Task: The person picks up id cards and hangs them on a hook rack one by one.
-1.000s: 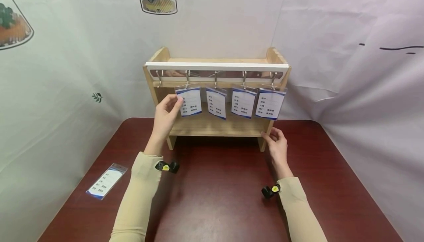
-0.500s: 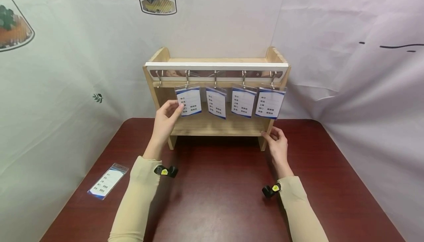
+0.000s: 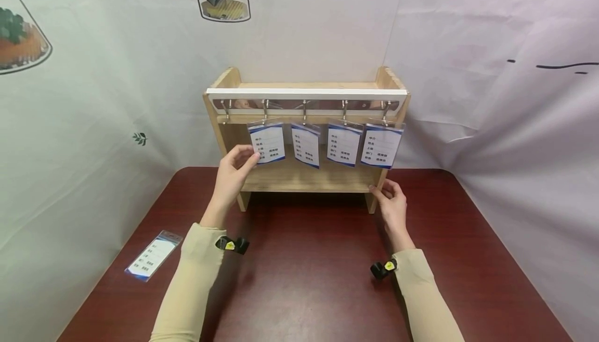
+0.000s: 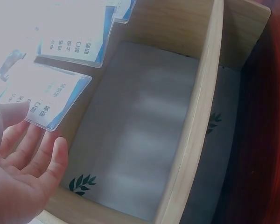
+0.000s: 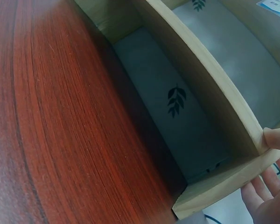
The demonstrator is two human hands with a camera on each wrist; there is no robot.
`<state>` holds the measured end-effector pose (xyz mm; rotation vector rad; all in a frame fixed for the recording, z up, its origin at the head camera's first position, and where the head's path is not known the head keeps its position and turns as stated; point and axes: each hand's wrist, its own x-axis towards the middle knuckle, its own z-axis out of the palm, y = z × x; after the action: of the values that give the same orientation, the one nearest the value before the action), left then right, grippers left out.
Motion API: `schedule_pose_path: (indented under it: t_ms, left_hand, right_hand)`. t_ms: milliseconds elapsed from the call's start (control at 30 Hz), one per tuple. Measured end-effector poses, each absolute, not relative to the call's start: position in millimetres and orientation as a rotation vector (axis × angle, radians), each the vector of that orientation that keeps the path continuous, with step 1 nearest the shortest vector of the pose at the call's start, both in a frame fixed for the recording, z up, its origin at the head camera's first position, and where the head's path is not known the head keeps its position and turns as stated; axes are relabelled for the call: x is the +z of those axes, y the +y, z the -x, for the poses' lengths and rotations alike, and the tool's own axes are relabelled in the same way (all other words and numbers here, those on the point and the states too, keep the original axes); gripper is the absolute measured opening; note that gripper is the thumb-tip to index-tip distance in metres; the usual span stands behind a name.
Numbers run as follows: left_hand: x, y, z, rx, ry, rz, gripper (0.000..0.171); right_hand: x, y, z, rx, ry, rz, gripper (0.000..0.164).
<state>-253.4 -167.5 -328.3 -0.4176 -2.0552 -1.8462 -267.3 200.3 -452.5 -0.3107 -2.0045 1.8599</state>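
Four-legged text aside, a name badge in a clear sleeve [image 3: 271, 142] hangs from the second hook from the left on a wooden shelf rack [image 3: 309, 180]. At its lower left edge my left hand [image 3: 231, 173] pinches it, thumb in front and fingers behind. The left wrist view shows that thumb over the corner of the badge [image 4: 53, 93]. My right hand [image 3: 393, 208] grips the rack's right side panel low down; in the right wrist view the thumb lies inside and the fingers outside the panel [image 5: 224, 184]. The leftmost hook [image 3: 225, 112] carries nothing.
More badges hang to the right, among them one on the rightmost hook [image 3: 381, 144]. Another badge [image 3: 153, 256] lies flat on the dark red table [image 3: 309, 269], left of my left forearm. White printed cloth [image 3: 318, 25] surrounds the table at the back and sides.
My left hand has slid a little down along the left edge of the hanging badge. The badge stays on its hook, and my right hand has kept its place.
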Motion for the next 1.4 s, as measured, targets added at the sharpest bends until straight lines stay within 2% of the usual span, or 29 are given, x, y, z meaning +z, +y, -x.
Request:
schedule_pose_path:
  t_ms: [800, 1133, 1400]
  left_hand:
    - [-330.6, -227.5, 230.7, -1.563, -2.163, 0.395, 0.028]
    - [-333.8, -263.4, 213.0, -1.404, -2.222, 0.277, 0.025]
    - [-355.3, -313.0, 215.6, -1.338, -2.231, 0.108, 0.028]
  right_hand:
    - [-452.9, 201.0, 266.9, 1.864, -2.024, 0.318, 0.049]
    - [-452.5, 202.4, 265.3, 1.865, -2.016, 0.328, 0.048]
    - [-453.0, 200.4, 265.8, 1.855, -2.010, 0.315, 0.046]
